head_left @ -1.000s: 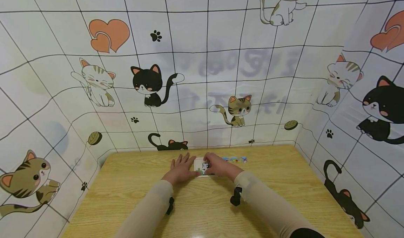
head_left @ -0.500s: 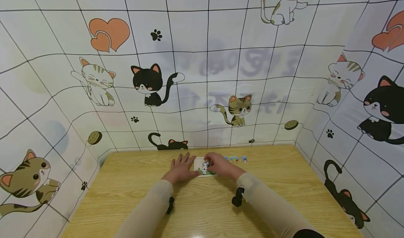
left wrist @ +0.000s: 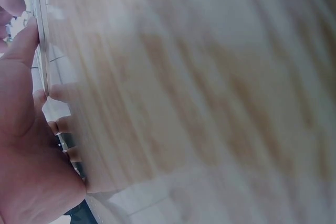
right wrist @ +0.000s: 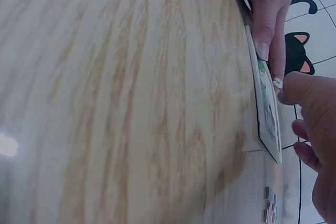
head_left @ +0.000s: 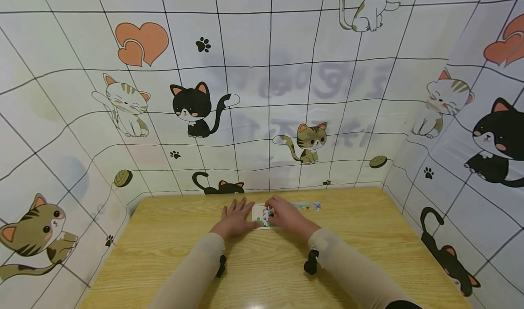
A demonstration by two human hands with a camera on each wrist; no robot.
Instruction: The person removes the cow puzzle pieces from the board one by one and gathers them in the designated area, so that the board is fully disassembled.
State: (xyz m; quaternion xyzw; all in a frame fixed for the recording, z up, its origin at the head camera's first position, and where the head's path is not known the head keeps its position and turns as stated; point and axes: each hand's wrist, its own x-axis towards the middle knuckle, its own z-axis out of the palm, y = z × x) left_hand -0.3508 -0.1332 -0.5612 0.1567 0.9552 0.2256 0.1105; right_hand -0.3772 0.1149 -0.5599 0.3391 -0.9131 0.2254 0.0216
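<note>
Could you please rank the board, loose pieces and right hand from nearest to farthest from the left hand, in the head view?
1. Board: immediately right.
2. Right hand: over the board's right side.
3. Loose pieces: farther right.

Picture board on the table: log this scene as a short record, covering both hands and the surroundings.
Board: pale, flat on wooden table, with black, white and green picture parts
Left hand: fingers spread on the table, thumb at the board's near left edge
Right hand: over the board's right part; grip unclear
Small colourful pieces: in a row, right of the board
Backdrop: white, cat-printed, with grid lines
</note>
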